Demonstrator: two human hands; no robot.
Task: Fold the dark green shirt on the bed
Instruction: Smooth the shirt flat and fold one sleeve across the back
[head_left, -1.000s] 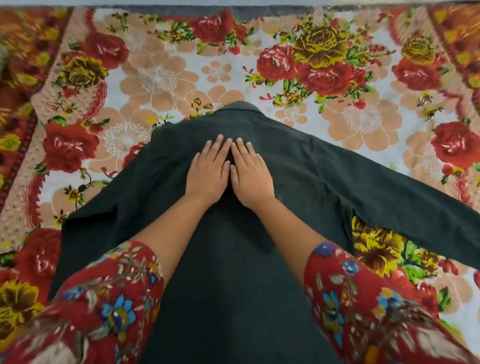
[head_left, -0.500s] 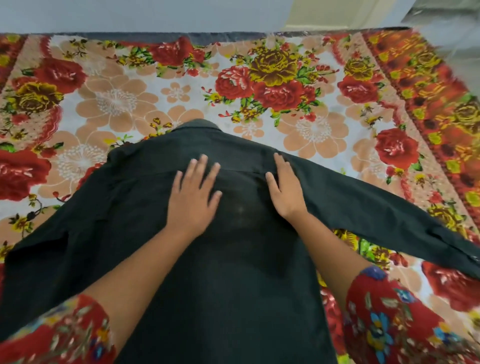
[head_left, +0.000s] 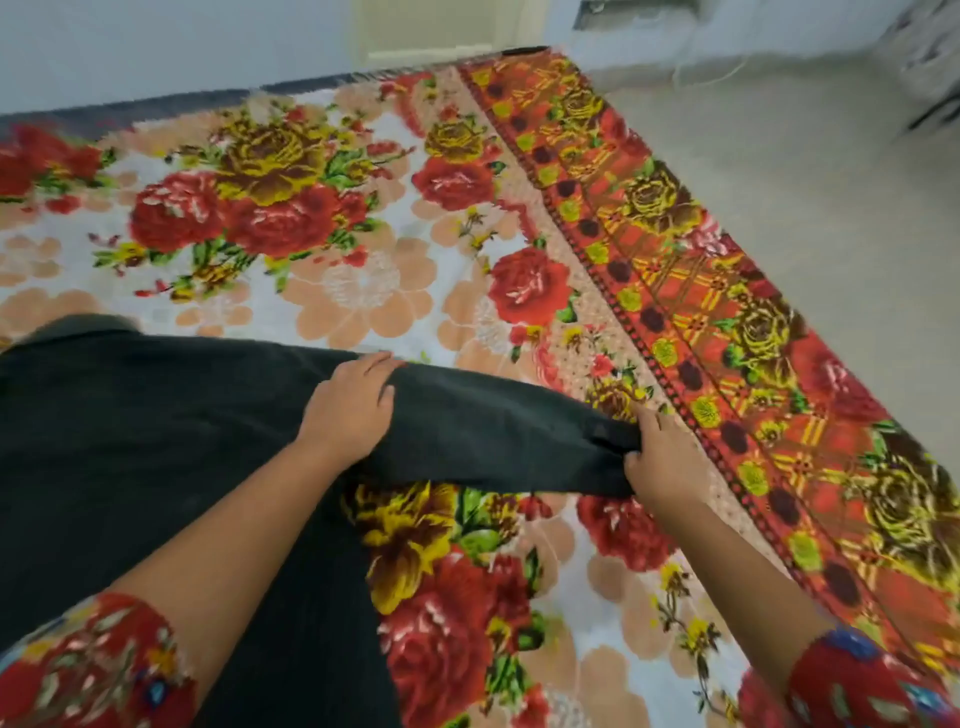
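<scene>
Our hands have left mid-shirt (head_left: 130, 441): left hand (head_left: 349, 410) flat at the shoulder, right hand (head_left: 657, 457) pinching the cuff (head_left: 605, 434). Pulling hard could drag the body askew.

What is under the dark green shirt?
The flowery red and peach bedspread shows all around the dark green shirt, so it probably lies under it. That covered part stays hidden.

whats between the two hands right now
In the head view, the dark green shirt's sleeve spans from the left hand to the right hand.
</scene>
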